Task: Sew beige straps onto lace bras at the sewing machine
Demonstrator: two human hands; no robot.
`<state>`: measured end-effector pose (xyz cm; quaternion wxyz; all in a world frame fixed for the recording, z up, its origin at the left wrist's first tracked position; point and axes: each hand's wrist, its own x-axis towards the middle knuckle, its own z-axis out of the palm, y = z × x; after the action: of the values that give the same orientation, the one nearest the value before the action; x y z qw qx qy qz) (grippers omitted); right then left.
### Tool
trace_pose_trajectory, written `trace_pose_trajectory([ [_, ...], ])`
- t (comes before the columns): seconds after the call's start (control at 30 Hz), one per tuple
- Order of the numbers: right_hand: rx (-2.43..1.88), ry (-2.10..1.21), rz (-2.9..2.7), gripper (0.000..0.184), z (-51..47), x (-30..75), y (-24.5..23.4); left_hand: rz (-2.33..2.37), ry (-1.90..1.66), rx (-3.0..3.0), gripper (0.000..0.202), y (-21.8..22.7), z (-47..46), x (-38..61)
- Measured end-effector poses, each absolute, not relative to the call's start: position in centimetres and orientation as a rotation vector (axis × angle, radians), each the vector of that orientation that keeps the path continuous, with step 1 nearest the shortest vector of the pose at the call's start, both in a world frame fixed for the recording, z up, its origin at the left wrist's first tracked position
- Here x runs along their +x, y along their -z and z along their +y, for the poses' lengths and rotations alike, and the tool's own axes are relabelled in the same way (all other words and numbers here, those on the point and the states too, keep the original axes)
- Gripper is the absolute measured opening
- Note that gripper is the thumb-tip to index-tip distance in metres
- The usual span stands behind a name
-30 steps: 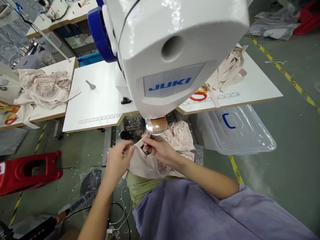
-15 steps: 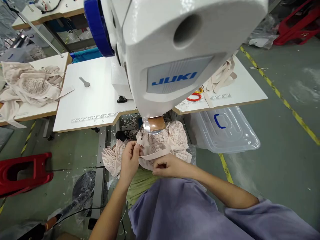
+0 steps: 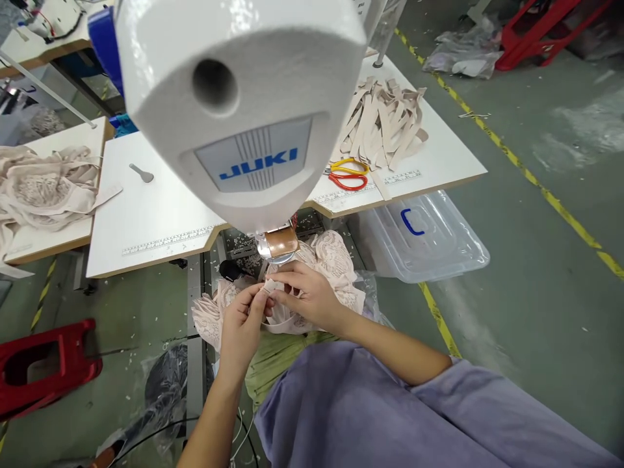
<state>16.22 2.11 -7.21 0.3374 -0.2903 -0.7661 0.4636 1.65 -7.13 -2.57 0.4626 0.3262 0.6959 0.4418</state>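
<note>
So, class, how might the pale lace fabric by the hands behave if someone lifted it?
The lace fabric would probably droop, since it lies in soft folds. It is likely light, as it looks thin. Its rounded part beyond the right hand might keep some shape, because it bulges.

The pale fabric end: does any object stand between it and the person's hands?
Nothing visible does: the left hand and right hand pinch the pale fabric end at their fingertips. The lace fabric lies around them, not in between.
</note>
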Motion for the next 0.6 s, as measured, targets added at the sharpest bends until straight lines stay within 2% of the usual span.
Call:
trace_pose_trajectory([
  [0.17, -0.678, -0.754, -2.024, 0.020, 2.3, 16.3, 8.4, 1.622, -1.041, 0.737, 0.031, 3.2, -6.7, 1.5],
  [0.37, -0.554, -0.648, -1.966, 0.012, 2.1, 16.0, 10.4, 1.757, -0.950, 0.858, 0.038, 3.9, -5.5, 2.0],
  [0.53, -0.414, -0.505, -2.168, 0.016, 6.4, 17.8, 11.8, 1.981, -0.881, 1.033, 0.042, 5.1, -4.4, 1.5],
  [0.6, -0.633, -0.443, -2.329, 0.024, 11.2, 19.7, 10.9, 1.996, -0.879, 1.093, 0.043, 5.5, -4.4, 1.1],
])
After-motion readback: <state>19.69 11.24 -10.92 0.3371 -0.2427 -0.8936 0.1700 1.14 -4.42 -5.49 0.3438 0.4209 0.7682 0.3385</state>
